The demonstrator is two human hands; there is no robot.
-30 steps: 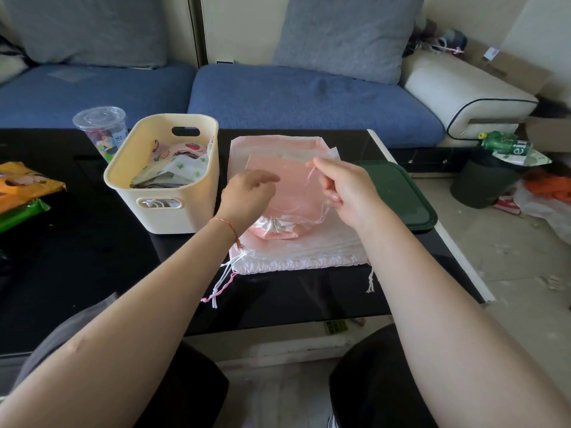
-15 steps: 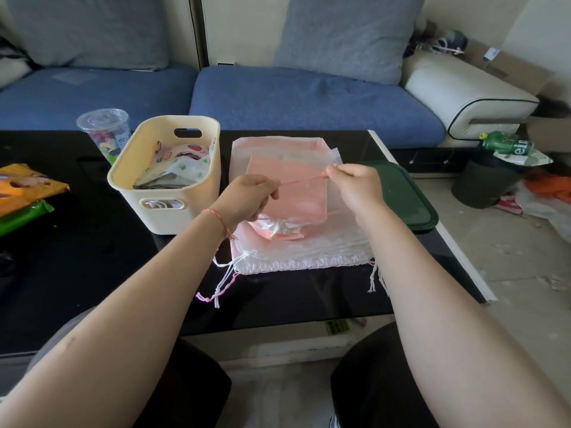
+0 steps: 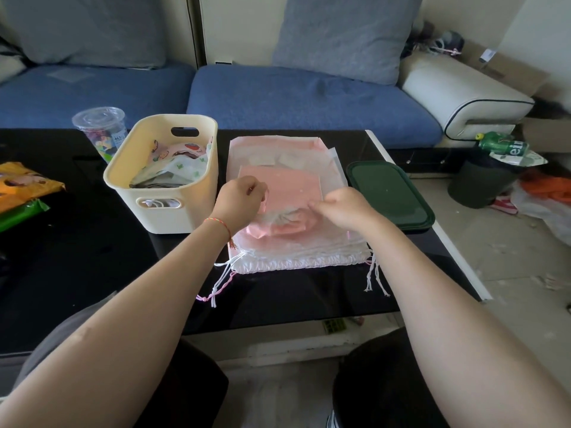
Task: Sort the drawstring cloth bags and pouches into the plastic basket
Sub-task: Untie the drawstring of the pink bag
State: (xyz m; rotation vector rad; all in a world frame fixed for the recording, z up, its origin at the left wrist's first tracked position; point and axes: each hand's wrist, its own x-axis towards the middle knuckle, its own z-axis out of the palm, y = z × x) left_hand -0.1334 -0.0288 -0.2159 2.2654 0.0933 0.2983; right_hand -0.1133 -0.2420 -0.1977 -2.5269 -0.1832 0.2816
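On the black table (image 3: 92, 273), close in, the left hand (image 3: 238, 200) and right hand (image 3: 346, 208) both pinch the mouth of the small pink pouch (image 3: 281, 193) on the bag pile (image 3: 287, 257). The basket (image 3: 167, 208) sits at ten o'clock, nearest the left hand.

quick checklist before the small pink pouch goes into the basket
1. Left hand pinching the pouch's drawstring: ok.
2. Right hand gripping the small pink pouch: ok, fingers curled at its edge.
3. Pouch cinched shut: cannot tell, the hands hide its mouth.
4. Pouch free of the stack of bags beneath: not ok, it lies on it.
5. Room in the basket: ok, the bags inside sit below the rim.
6. Path to the basket: ok, it stands just beside the stack.
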